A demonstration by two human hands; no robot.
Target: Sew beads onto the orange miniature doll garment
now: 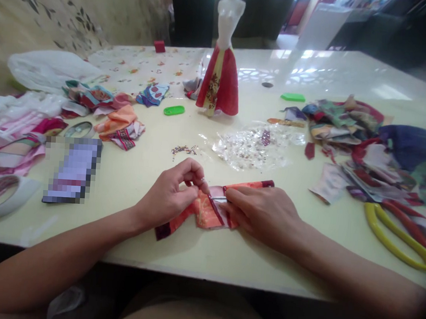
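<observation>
A small orange fabric piece (207, 213) with dark maroon edging lies on the table in front of me, creased, its paler inner side partly showing. My left hand (177, 191) is closed at its upper left part, thumb and forefinger bent together at the edge. From the right, my right hand (263, 213) grips the same cloth, fingertips beside a thin pale strip near the middle. What that strip is I cannot make out. Just beyond the hands sit a small heap of tiny beads or sequins (184, 150) and a clear plastic sheet (253, 145) strewn with more.
A white mannequin figure (229, 23) in a red and gold skirt (227, 81) stands at the back. Fabric scraps (345, 122) pile up on the right, near yellow-handled scissors (392, 238). Leftward lie a blurred-out phone-like object (76, 168), a tape roll (7, 195) and more scraps (119, 122).
</observation>
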